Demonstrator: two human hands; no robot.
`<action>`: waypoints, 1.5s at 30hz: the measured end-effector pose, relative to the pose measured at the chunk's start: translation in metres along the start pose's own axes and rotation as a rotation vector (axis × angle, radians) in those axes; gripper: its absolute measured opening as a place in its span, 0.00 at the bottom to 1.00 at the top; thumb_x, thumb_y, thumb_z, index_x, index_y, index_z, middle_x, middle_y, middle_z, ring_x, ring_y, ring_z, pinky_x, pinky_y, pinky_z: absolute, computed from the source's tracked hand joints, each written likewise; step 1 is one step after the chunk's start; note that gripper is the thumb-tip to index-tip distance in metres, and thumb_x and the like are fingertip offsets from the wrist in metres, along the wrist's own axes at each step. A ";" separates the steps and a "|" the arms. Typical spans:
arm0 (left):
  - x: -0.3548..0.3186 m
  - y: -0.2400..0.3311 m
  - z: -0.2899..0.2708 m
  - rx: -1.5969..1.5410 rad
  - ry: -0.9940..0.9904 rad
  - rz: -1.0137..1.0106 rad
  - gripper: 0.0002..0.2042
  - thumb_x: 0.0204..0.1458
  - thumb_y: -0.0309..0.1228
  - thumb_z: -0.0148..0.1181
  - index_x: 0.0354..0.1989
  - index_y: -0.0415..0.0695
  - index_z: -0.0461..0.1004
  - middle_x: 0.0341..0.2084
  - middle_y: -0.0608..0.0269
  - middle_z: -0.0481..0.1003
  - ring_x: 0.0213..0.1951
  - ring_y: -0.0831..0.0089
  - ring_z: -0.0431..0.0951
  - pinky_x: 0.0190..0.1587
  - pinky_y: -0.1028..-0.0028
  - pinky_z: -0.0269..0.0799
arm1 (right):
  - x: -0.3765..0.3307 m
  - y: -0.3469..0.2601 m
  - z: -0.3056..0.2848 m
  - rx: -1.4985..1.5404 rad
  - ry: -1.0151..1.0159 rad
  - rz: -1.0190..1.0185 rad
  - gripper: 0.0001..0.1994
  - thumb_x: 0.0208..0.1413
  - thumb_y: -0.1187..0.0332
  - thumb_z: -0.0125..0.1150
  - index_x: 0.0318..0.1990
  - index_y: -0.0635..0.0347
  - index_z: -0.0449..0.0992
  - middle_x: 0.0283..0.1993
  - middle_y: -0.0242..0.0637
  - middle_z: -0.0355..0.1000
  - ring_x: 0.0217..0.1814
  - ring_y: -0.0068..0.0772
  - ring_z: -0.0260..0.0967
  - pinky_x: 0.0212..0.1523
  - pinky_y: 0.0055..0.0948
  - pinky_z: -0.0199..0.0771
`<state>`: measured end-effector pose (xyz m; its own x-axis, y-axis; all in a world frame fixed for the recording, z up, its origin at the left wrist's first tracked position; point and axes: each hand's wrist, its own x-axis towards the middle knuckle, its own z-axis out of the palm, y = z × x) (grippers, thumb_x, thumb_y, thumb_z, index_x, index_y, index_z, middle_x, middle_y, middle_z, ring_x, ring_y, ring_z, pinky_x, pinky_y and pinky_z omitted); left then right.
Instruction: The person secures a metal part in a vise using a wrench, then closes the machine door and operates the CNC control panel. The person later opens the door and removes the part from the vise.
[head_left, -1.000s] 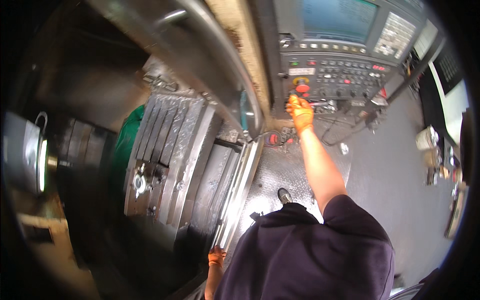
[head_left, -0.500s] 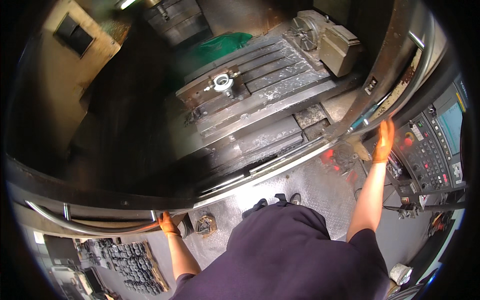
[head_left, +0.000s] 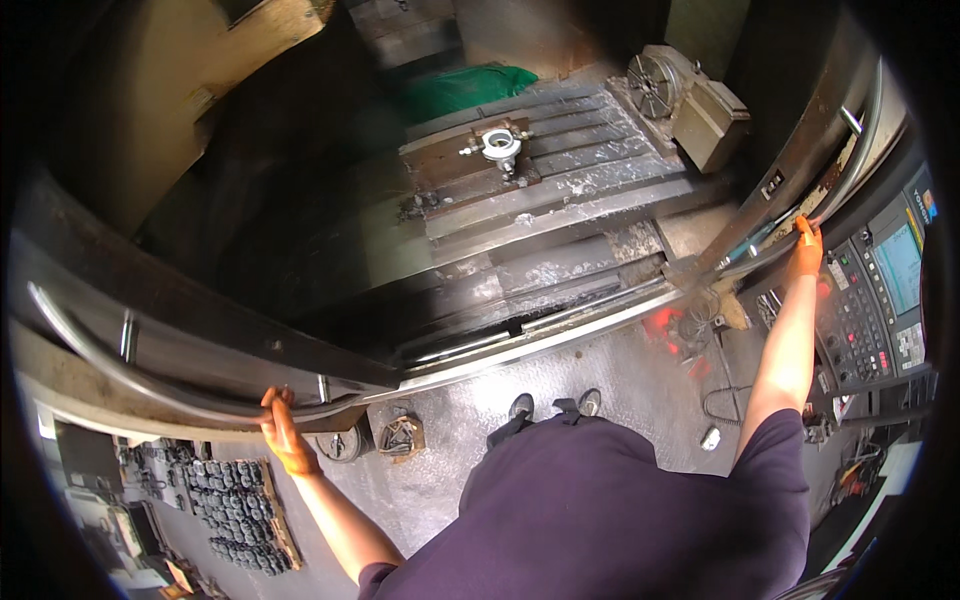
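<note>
In an orange glove, my left hand (head_left: pixel 287 435) has its fingers curled round the long curved metal handle (head_left: pixel 160 385) of the left machine door (head_left: pixel 250 335). My right hand (head_left: pixel 805 250), also gloved in orange, is closed on the lower end of the curved handle (head_left: pixel 868 140) of the right door. Between the doors lies a slotted machine table (head_left: pixel 600 150). A white ring-shaped metal part (head_left: pixel 501 146) sits there on a brown plate (head_left: pixel 430 165). My arms are spread wide, and both palms are largely hidden.
A rotary chuck unit (head_left: pixel 655 85) stands at the table's right end, and a green cloth (head_left: pixel 470 90) lies behind. The control panel (head_left: pixel 870 310) is beside my right arm. A sill rail (head_left: pixel 540 345) crosses ahead of my feet. A small box (head_left: pixel 402 437) stands on the floor.
My left hand has shifted left along its handle, away from the end bracket. My right fingers, stretched out before, are now curled round the right handle. The whole view has tilted.
</note>
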<state>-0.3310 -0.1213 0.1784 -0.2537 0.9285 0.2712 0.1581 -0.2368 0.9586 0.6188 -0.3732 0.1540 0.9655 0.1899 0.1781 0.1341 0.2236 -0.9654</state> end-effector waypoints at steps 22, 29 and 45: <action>-0.053 0.038 0.082 -0.147 -0.199 -0.023 0.08 0.54 0.32 0.61 0.33 0.40 0.75 0.27 0.65 0.75 0.32 0.74 0.74 0.40 0.71 0.69 | -0.242 -0.065 0.128 -0.005 -0.362 -0.179 0.05 0.58 0.71 0.61 0.35 0.57 0.70 0.32 0.22 0.65 0.33 0.14 0.58 0.37 0.17 0.60; -0.078 0.061 0.159 -0.178 -0.691 -0.068 0.06 0.51 0.27 0.60 0.27 0.38 0.77 0.23 0.71 0.73 0.28 0.80 0.71 0.32 0.76 0.67 | -0.308 -0.073 0.161 -0.107 -0.499 -0.012 0.03 0.61 0.72 0.58 0.35 0.58 0.71 0.28 0.20 0.65 0.28 0.11 0.57 0.30 0.17 0.57; -0.061 0.059 0.231 0.003 -1.340 0.626 0.07 0.44 0.17 0.62 0.31 0.43 0.77 0.29 0.62 0.73 0.33 0.65 0.79 0.36 0.70 0.79 | -0.366 -0.084 0.197 0.032 -0.819 0.274 0.03 0.51 0.77 0.63 0.30 0.62 0.74 0.24 0.30 0.70 0.27 0.21 0.67 0.30 0.26 0.69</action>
<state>-0.0856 -0.1256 0.1985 0.9049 0.2442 0.3487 -0.0904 -0.6903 0.7178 0.2106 -0.2736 0.2078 0.4959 0.8678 0.0323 -0.0982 0.0930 -0.9908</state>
